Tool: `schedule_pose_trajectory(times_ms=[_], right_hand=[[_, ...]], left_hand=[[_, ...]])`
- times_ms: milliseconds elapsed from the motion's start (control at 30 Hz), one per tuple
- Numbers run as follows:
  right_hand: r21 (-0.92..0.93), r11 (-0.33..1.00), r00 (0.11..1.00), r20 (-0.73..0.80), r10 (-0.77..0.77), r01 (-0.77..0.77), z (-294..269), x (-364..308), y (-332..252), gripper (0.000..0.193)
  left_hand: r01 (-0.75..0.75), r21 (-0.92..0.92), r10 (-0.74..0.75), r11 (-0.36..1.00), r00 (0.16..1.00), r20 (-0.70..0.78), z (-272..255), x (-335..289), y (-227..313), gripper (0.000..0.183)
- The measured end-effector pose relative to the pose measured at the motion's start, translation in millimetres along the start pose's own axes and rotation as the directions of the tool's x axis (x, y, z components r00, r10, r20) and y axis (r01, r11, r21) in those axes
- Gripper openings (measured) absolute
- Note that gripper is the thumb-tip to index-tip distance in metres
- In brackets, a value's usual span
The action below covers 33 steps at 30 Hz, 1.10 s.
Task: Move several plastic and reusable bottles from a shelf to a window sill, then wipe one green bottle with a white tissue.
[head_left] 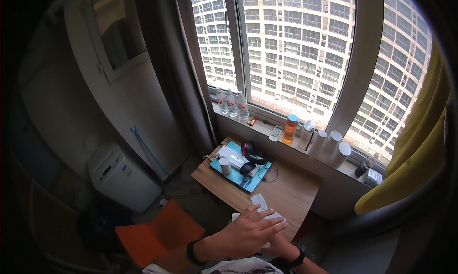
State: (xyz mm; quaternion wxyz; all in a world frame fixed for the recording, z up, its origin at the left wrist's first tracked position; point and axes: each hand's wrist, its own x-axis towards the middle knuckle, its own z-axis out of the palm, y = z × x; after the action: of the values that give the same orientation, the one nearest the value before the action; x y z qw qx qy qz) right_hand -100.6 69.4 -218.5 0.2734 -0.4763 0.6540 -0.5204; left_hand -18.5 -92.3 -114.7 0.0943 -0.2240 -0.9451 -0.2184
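My left hand (253,228) reaches across from the left with its fingers stretched out and apart, lying over a thin white sheet, perhaps a tissue or folded paper (259,201). Beneath it is my right hand (280,245), largely covered, its fingers hidden. White also shows beyond my left fingers and below the palm; whether it is all one sheet I cannot tell. Both hands are above the near edge of a wooden desk (291,195). Each wrist has a dark band.
On the desk, a light-blue flat box (232,179) bears a white cup (225,166) and dark headphones (248,152). Water bottles (232,104), an orange bottle (290,129) and white canisters (340,153) line the windowsill. An orange chair (162,233) stands left, before a white washing machine (125,178).
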Motion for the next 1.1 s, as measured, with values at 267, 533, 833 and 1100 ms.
schedule_pose_trajectory(times_ms=[267, 533, 833, 1100], right_hand=[[0.246, 0.969, 0.992, 0.124, -0.006, -0.025, -23.8, -19.3, 2.7, 0.065], [0.299, 0.951, 0.997, 0.04, 0.073, -0.081, -25.7, -30.1, 24.3, 0.069], [0.23, 0.973, 0.997, -0.062, 0.048, -0.033, -17.3, -10.6, 5.5, 0.069], [0.074, 0.996, 0.995, -0.088, -0.036, 0.043, 4.8, -6.8, 9.4, 0.067]], left_hand=[[-0.036, -0.23, 0.049, 0.972, 0.998, 0.048, -0.1, 14.3, 7.2, 0.06], [-0.005, 0.009, 0.006, 1.0, 0.997, -0.078, 20.6, 13.0, 5.4, 0.068], [0.043, 0.037, -0.041, 0.998, 0.998, -0.054, -0.5, -7.8, 4.7, 0.056], [0.076, 0.09, -0.065, 0.993, 0.991, -0.117, -1.5, -7.3, 2.0, 0.048]])
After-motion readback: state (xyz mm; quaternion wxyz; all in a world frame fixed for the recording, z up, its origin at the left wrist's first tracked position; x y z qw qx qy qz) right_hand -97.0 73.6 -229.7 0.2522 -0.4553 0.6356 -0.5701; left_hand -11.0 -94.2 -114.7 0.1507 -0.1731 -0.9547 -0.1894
